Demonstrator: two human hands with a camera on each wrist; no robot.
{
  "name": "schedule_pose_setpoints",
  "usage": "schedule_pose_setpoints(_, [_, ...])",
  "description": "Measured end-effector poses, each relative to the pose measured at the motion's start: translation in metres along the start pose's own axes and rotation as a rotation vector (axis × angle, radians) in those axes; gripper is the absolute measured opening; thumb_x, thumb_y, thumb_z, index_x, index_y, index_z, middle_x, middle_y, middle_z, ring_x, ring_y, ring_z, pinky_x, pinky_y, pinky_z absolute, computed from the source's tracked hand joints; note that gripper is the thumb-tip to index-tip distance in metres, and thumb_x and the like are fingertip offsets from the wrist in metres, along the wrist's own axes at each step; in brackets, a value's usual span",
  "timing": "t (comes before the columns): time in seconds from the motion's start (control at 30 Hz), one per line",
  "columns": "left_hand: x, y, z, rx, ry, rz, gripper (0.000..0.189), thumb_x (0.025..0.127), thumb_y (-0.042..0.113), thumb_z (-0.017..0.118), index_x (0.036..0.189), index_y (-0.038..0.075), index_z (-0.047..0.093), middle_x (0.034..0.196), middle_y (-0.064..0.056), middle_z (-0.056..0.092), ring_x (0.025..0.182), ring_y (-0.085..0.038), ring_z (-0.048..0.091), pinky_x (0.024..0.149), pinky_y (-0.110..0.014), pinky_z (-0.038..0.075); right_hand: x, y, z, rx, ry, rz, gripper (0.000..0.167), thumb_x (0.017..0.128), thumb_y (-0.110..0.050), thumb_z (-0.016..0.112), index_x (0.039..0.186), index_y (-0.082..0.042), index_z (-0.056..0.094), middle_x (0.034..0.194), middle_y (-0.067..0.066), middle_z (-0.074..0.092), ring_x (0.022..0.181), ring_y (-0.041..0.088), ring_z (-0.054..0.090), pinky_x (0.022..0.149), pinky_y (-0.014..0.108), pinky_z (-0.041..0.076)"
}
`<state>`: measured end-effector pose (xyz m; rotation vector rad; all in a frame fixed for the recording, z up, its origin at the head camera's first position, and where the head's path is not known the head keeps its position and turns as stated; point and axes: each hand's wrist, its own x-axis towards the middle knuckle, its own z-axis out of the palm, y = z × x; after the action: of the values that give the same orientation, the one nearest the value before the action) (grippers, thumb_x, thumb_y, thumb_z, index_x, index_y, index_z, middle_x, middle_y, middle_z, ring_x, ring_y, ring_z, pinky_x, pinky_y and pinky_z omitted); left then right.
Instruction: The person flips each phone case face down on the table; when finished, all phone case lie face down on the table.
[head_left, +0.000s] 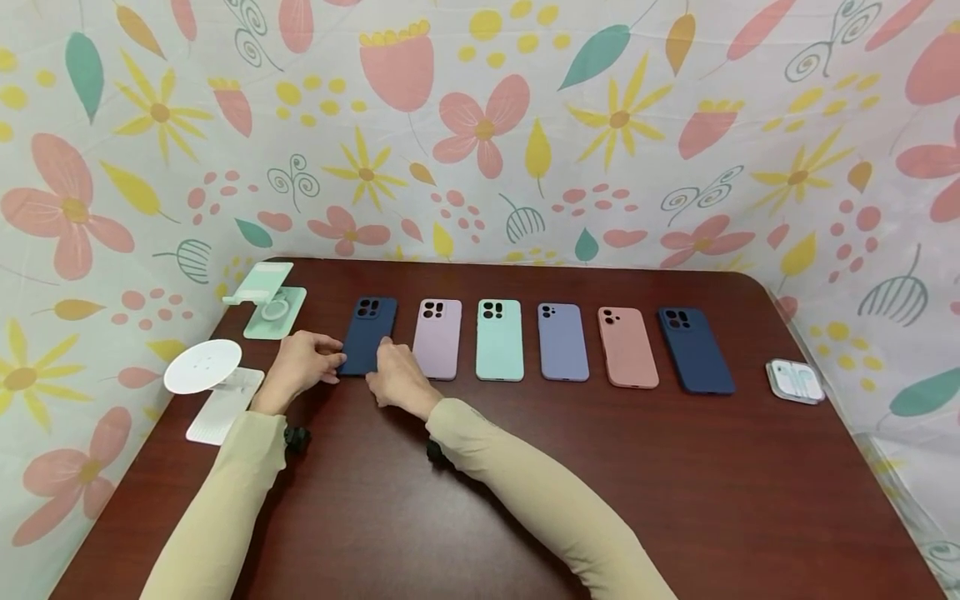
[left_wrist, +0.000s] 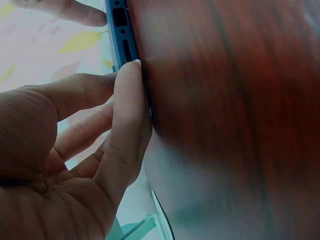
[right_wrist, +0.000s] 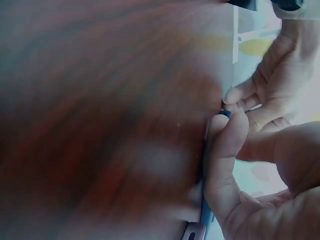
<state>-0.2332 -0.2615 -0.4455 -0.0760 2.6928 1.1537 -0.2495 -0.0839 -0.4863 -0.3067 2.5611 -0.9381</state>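
A navy phone case [head_left: 367, 337] lies flat, camera cutouts at the far end, at the left of a row of phone cases. My left hand [head_left: 303, 367] grips its left edge near the lower corner. Opposite it, the curled fingers of my right hand [head_left: 397, 375] hold the right edge. In the left wrist view, the bottom edge of the navy case [left_wrist: 125, 37] shows its port cutouts, thumb and fingertips against it. The right wrist view catches only a thin strip of the navy case [right_wrist: 205, 212]; the right hand [right_wrist: 235, 175] hides the rest.
Rightward run a lilac case [head_left: 438, 342], a mint case [head_left: 499, 342], a periwinkle case [head_left: 563, 343], a pink case [head_left: 628, 348] and another navy case [head_left: 696, 352]. Boxed earphones [head_left: 795, 382] lie far right. At left stand a mint stand [head_left: 258, 283] and a white stand [head_left: 202, 367].
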Motion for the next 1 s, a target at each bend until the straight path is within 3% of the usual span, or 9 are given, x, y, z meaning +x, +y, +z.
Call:
schedule_pose_setpoints(0.1, [-0.003, 0.002, -0.002, 0.072, 0.046, 0.002, 0.05, 0.105, 0.017, 0.073, 0.146, -0.009, 0.062, 0.114, -0.031, 0.079, 0.068, -0.014, 0.08, 0.081, -0.04, 0.069, -0.021, -0.008, -0.015, 0.073, 0.005, -0.022, 0.084, 0.108, -0.022, 0.07, 0.174, -0.003, 0.021, 0.06, 0.003, 0.069, 0.049, 0.014, 0.069, 0.059, 0.024, 0.057])
schedule_pose_setpoints(0.2, [-0.007, 0.006, -0.002, 0.137, 0.115, 0.021, 0.059, 0.104, 0.025, 0.074, 0.152, -0.004, 0.057, 0.114, -0.027, 0.078, 0.069, -0.018, 0.081, 0.091, -0.052, 0.065, -0.043, -0.014, -0.033, 0.097, 0.049, -0.086, 0.081, 0.108, -0.024, 0.07, 0.173, -0.002, 0.024, 0.061, 0.004, 0.071, 0.052, 0.016, 0.071, 0.067, 0.024, 0.058])
schedule_pose_setpoints(0.4, [-0.012, 0.019, 0.006, 0.17, 0.254, 0.129, 0.058, 0.103, 0.031, 0.076, 0.149, 0.0, 0.061, 0.115, -0.025, 0.078, 0.091, -0.035, 0.079, 0.087, -0.055, 0.062, -0.067, -0.008, -0.068, 0.088, 0.123, -0.175, 0.069, 0.109, -0.027, 0.069, 0.166, -0.002, 0.04, 0.086, 0.003, 0.079, 0.061, 0.009, 0.071, 0.072, 0.026, 0.061])
schedule_pose_setpoints(0.5, [-0.012, 0.024, 0.011, 0.156, 0.303, 0.187, 0.054, 0.103, 0.032, 0.077, 0.146, 0.001, 0.066, 0.115, -0.024, 0.079, 0.103, -0.039, 0.076, 0.089, -0.056, 0.061, -0.075, 0.005, -0.082, 0.07, 0.183, -0.222, 0.061, 0.108, -0.027, 0.07, 0.161, -0.002, 0.05, 0.093, 0.005, 0.08, 0.071, 0.007, 0.072, 0.077, 0.027, 0.06])
schedule_pose_setpoints(0.67, [-0.01, 0.028, 0.018, 0.126, 0.358, 0.263, 0.053, 0.101, 0.033, 0.079, 0.142, 0.002, 0.069, 0.118, -0.022, 0.078, 0.107, -0.039, 0.076, 0.092, -0.057, 0.06, -0.089, 0.033, -0.105, 0.04, 0.308, -0.303, 0.051, 0.107, -0.023, 0.071, 0.151, -0.001, 0.062, 0.087, 0.005, 0.08, 0.076, 0.013, 0.07, 0.079, 0.032, 0.059])
schedule_pose_setpoints(0.8, [-0.01, 0.028, 0.021, 0.133, 0.394, 0.303, 0.053, 0.099, 0.032, 0.081, 0.14, 0.002, 0.069, 0.12, -0.022, 0.076, 0.108, -0.039, 0.074, 0.094, -0.059, 0.06, -0.102, 0.056, -0.123, 0.029, 0.391, -0.326, 0.048, 0.106, -0.022, 0.072, 0.149, -0.002, 0.063, 0.091, 0.006, 0.078, 0.078, 0.016, 0.07, 0.081, 0.034, 0.058])
schedule_pose_setpoints(1.0, [-0.009, 0.027, 0.024, 0.158, 0.397, 0.35, 0.056, 0.097, 0.032, 0.082, 0.141, 0.0, 0.068, 0.125, -0.024, 0.073, 0.105, -0.041, 0.075, 0.093, -0.059, 0.063, -0.12, 0.095, -0.146, -0.02, 0.495, -0.326, 0.052, 0.105, -0.022, 0.074, 0.15, 0.0, 0.061, 0.105, 0.013, 0.079, 0.09, 0.029, 0.075, 0.084, 0.043, 0.063])
